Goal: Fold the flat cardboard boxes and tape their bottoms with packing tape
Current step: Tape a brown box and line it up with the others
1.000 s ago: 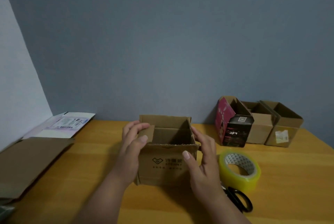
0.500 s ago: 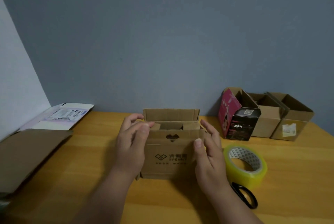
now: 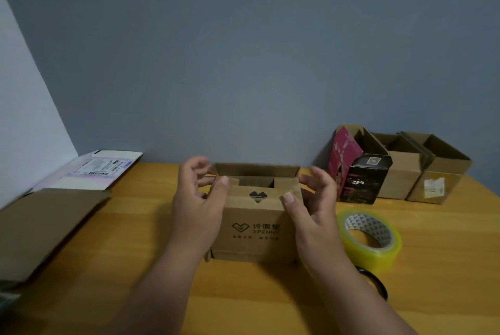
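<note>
A small brown cardboard box [image 3: 254, 229] with a printed logo stands open-topped on the wooden table [image 3: 270, 302], in the middle. My left hand [image 3: 197, 205] is at its left side, with the thumb on the near flap's upper left corner and curled fingers at the left edge. Over on the other side, my right hand [image 3: 313, 210] has its thumb on the near flap's upper right corner and its fingers bent around the right side flap. The far flap stands upright; both side flaps lean inward. A roll of yellowish packing tape [image 3: 370, 237] lies flat just right of my right wrist.
Black-handled scissors [image 3: 376, 283] lie in front of the tape. A flat brown cardboard sheet [image 3: 46, 223] and a flat white printed box [image 3: 94, 169] lie at the left. At the back right stand a pink-and-black box [image 3: 359, 172] and two brown boxes [image 3: 403, 172].
The box was set upright and squared, and the near flap now stands up. My hands have slid up to the top corners, and the fingers have loosened from the sides.
</note>
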